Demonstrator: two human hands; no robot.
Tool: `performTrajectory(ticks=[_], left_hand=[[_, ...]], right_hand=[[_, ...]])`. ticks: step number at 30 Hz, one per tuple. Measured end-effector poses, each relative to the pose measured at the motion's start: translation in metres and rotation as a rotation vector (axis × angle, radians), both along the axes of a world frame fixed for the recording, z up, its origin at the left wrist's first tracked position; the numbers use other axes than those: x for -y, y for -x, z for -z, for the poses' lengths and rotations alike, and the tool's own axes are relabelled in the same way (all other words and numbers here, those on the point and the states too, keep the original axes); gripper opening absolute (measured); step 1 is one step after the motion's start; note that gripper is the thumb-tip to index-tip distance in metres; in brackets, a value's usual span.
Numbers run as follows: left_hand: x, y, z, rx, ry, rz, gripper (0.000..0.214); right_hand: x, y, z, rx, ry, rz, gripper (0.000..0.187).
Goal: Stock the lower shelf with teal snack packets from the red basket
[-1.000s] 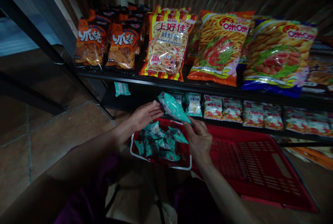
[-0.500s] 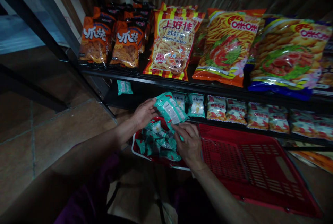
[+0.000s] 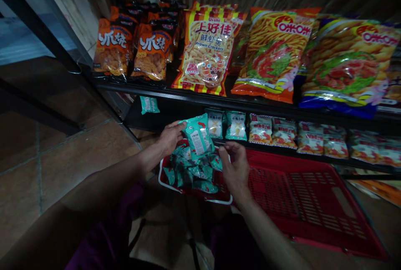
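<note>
Pinched by its upper left corner, a teal snack bag (image 3: 198, 137) hangs from my left hand (image 3: 171, 137) above the red shopping basket (image 3: 225, 192). Its printed back, with a pale text panel, faces me. My right hand (image 3: 235, 169) is apart from that bag, over the basket's right part, with fingers parted and curled and nothing between them. Several more teal snack bags (image 3: 191, 174) lie heaped in the left end of the basket. Just behind the held bag, similar teal bags (image 3: 236, 126) stand on the lower shelf.
The upper shelf (image 3: 175, 95) carries orange chip bags (image 3: 111, 48), a prawn cracker bag (image 3: 208, 50) and large shrimp snack bags (image 3: 272, 57). Small orange-and-white bags (image 3: 261, 130) line the lower shelf. One teal bag (image 3: 149, 105) lies at its left end. A black shelf post (image 3: 103, 98) rises at left.
My right hand has let go of the teal bag and moved right. The bag has turned more upright and shifted slightly left and down in my left hand.
</note>
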State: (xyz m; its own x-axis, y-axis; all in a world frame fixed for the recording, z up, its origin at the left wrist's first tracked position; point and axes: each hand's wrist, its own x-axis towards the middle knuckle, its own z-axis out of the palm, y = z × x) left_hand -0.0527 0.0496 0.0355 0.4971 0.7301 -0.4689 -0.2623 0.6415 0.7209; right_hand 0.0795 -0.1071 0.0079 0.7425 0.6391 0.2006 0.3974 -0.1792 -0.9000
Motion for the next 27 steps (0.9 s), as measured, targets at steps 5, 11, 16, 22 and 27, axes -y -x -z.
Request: performTrajectory(ticks=[5,11,16,22,27], left_hand=[[0.005,0.0,0.002,0.003,-0.062,0.142,0.015],[0.012,-0.002,0.008,-0.035,-0.118,0.26,0.018],[0.018,-0.001,0.01,-0.059,-0.186,0.359,0.021],[0.022,-0.002,0.009,-0.083,-0.212,0.403,0.02],[0.024,-0.003,0.007,-0.056,-0.131,0.403,0.022]], right_hand=[[-0.002,-0.01,0.008,-0.458,0.023,0.02,0.044],[-0.007,-0.003,-0.013,-0.732,-0.118,-0.03,0.039],[-0.01,-0.008,-0.005,-0.755,-0.108,0.006,0.039],[-0.011,-0.008,0.001,-0.799,-0.092,0.053,0.037],[-0.014,-0.003,-0.009,-0.856,-0.135,0.111,0.033]])
